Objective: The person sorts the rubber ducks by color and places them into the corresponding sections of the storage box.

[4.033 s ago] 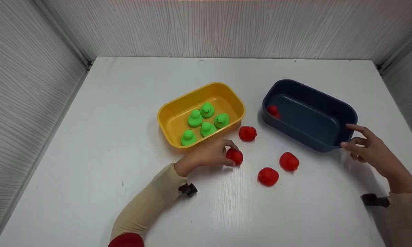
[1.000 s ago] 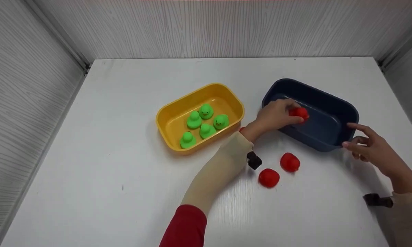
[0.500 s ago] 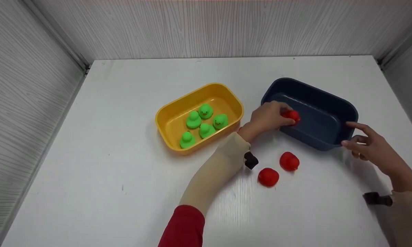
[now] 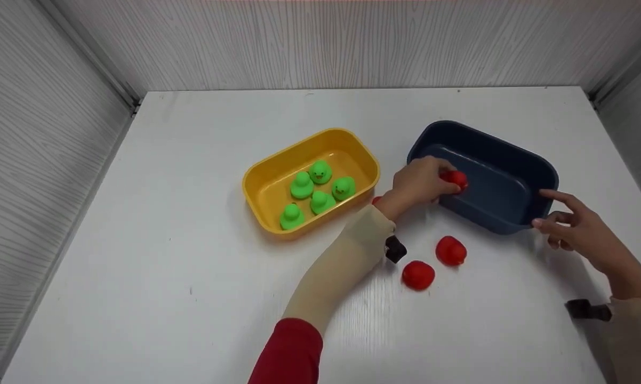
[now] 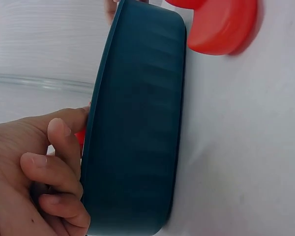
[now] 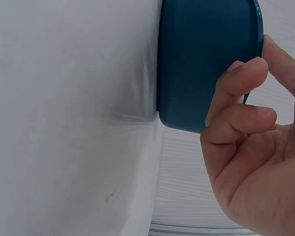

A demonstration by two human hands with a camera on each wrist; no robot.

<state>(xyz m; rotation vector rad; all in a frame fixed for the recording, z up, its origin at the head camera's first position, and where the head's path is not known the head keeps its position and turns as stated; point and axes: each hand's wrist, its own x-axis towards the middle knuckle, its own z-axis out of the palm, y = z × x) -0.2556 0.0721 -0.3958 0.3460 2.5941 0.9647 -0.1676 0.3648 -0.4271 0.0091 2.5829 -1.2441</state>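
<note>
My left hand [image 4: 421, 180] pinches a red rubber duck [image 4: 456, 181] between thumb and fingers, over the near left side of the navy blue bin [image 4: 491, 210]. In the left wrist view, the left hand [image 5: 34, 167] is beside the bin's outer wall [image 5: 137, 118], and only a sliver of the duck shows. At the bin's right end, my right hand [image 4: 582, 229] holds the rim, one finger inside and the thumb outside. The right wrist view shows curled fingers of that hand [image 6: 255, 142] by the bin's end wall [image 6: 206, 54]. The bin's left corner is partly hidden by my left hand.
Left of the blue bin stands a yellow bin [image 4: 267, 176] with several green rubber ducks [image 4: 320, 202] inside. Two red ducks lie on the white table, one [image 4: 451, 250] behind the other [image 4: 418, 275]. Another red duck [image 4: 377, 200] peeks out behind my left wrist.
From beside the yellow bin, my left hand has carried a red duck rightward to the blue bin. Over the last second it shifted slightly left. My right hand stays at the rim.
</note>
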